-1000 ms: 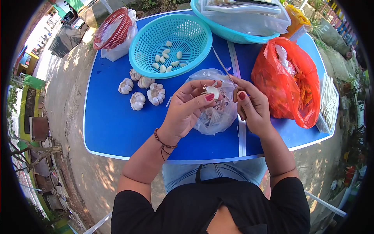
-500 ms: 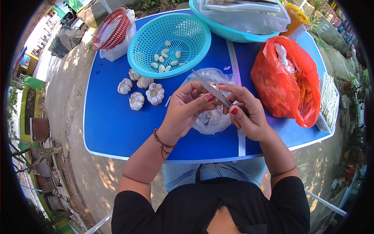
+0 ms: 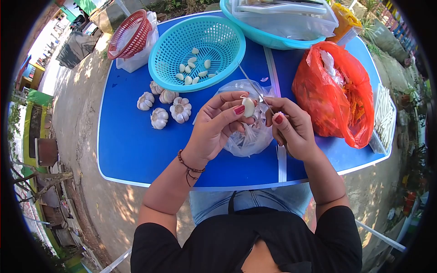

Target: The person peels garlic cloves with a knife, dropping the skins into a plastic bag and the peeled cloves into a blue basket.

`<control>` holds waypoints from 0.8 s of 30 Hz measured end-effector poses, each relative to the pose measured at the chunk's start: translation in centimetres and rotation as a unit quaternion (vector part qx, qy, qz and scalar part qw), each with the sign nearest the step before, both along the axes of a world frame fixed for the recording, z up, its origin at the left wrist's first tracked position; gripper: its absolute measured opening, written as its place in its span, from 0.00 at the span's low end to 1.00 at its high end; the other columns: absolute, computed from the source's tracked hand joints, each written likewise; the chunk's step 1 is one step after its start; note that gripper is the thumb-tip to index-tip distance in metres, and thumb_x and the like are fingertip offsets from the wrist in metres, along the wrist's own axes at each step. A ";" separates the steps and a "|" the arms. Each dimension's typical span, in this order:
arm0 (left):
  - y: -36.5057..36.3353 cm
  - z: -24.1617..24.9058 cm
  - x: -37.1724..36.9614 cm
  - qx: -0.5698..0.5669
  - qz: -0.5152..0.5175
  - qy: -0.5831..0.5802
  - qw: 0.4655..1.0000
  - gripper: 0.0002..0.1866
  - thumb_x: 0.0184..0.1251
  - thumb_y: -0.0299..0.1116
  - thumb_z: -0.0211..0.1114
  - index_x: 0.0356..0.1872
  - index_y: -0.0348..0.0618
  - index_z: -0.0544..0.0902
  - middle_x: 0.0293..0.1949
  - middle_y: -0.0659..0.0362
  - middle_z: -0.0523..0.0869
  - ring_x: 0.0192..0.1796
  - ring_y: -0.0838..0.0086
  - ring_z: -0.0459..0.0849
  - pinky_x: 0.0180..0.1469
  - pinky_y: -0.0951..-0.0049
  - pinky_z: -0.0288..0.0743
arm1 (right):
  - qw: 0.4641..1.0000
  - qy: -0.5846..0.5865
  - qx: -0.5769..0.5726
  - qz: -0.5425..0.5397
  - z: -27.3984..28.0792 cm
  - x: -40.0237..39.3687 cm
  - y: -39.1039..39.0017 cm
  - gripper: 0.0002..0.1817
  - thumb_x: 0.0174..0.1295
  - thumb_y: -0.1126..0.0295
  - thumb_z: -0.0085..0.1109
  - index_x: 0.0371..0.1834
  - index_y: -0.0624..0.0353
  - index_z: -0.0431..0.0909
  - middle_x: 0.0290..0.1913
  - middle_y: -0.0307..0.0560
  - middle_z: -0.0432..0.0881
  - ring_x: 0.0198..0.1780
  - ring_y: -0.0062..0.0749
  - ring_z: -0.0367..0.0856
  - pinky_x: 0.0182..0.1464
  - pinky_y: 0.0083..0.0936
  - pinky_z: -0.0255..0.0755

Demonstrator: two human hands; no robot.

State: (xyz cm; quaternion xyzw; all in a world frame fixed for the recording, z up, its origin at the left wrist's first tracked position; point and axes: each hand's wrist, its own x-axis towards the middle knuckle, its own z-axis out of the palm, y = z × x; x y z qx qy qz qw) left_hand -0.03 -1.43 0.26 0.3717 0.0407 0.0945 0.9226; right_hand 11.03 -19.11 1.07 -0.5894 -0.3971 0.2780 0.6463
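Between the thumb and fingers of my left hand [image 3: 217,119] is a pale garlic clove [image 3: 248,107], with a thin strip of skin at its top. My right hand [image 3: 293,125] is closed around a knife [image 3: 255,87], its blade pointing up and away to the left, close beside the clove. Under both hands lies a clear plastic bag [image 3: 248,144] with what look like peelings in it. Several whole garlic bulbs [image 3: 180,110] sit to the left on the blue table [image 3: 132,157]. Beyond them, a turquoise basket [image 3: 159,59] holds several peeled cloves [image 3: 188,80].
At the right stands an open red plastic bag [image 3: 314,107] with orange-red contents, beside a tray of white sticks [image 3: 384,113]. A red basket [image 3: 132,38] is at the far left. A turquoise basin [image 3: 273,42] bearing plastic containers [image 3: 291,25] stands at the back.
My right hand has drawn the knife slightly right, away from the clove, and its blade has turned edge-on. The clove in my left hand now shows clearly.
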 end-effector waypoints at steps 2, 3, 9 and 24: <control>0.2 -0.1 0.0 -0.021 -0.008 -0.006 1.000 0.15 0.65 0.27 0.62 0.52 0.35 0.75 0.45 0.50 0.83 0.44 0.69 0.86 0.42 0.79 0.83 | 1.000 -0.004 -0.016 -0.003 0.0 -0.3 0.0 0.18 0.70 0.63 0.50 0.55 0.67 0.69 0.34 0.42 0.77 0.20 0.11 0.67 0.23 0.11 0.63; 0.2 -0.1 0.0 -0.025 -0.004 0.000 1.000 0.16 0.65 0.26 0.63 0.52 0.35 0.75 0.45 0.50 0.83 0.45 0.69 0.86 0.43 0.79 0.83 | 1.000 -0.007 -0.020 -0.007 0.0 -0.4 0.0 0.18 0.70 0.63 0.51 0.54 0.67 0.69 0.34 0.42 0.77 0.20 0.11 0.67 0.23 0.11 0.63; -0.1 -0.1 0.1 0.036 0.027 0.018 0.999 0.19 0.61 0.26 0.67 0.53 0.37 0.75 0.46 0.51 0.83 0.47 0.68 0.86 0.48 0.74 0.82 | 0.999 -0.030 -0.006 -0.014 0.1 -0.4 0.0 0.20 0.69 0.63 0.52 0.55 0.66 0.65 0.36 0.44 0.77 0.25 0.13 0.69 0.29 0.12 0.67; 0.0 -0.4 0.0 0.047 0.007 0.021 0.999 0.19 0.62 0.27 0.66 0.54 0.37 0.74 0.45 0.52 0.84 0.47 0.70 0.85 0.45 0.76 0.83 | 0.999 -0.053 -0.007 -0.007 0.7 -0.6 0.1 0.17 0.69 0.68 0.51 0.58 0.63 0.71 0.37 0.44 0.77 0.27 0.16 0.73 0.27 0.15 0.69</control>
